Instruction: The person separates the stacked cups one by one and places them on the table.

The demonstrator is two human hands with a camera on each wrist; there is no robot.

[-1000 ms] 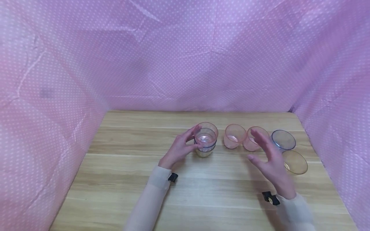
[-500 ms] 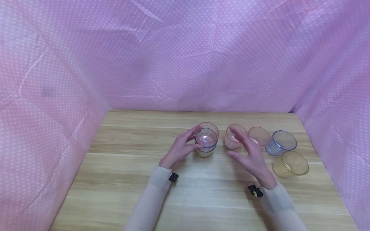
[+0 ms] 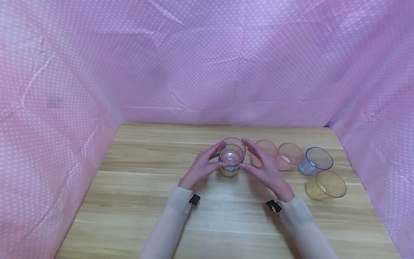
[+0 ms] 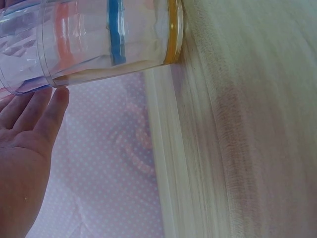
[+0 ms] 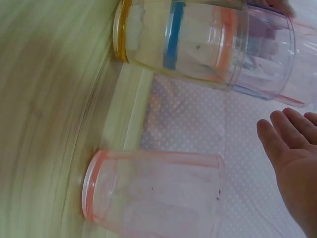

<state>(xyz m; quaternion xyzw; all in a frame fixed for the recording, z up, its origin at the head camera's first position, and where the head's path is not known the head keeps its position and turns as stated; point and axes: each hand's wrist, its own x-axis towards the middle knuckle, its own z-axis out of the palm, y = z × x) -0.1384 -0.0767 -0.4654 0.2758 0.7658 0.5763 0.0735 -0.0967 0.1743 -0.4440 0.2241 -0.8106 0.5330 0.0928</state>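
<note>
A stack of nested clear cups (image 3: 230,171) stands upright on the table, yellow at the bottom, blue-rimmed in the middle and pink on top. My left hand (image 3: 203,166) holds the stack from the left, thumb at the front and fingers behind. On the other side, my right hand (image 3: 267,172) has its thumb and fingers spread around the top cup. In the right wrist view, a small gap shows between the right fingertips (image 5: 277,119) and the stack (image 5: 198,44). Just beyond the right hand stands a pink cup (image 5: 153,193), partly hidden by it in the head view.
Right of the hands stand another pink cup (image 3: 290,158), a blue cup (image 3: 313,163) and a yellow cup (image 3: 323,187). The wooden table (image 3: 136,201) is bordered by pink dotted cloth (image 3: 194,72) at the back and sides.
My right hand has moved left from in front of the second pink cup and the blue and yellow cups to the stack. The left hand has stayed on the stack.
</note>
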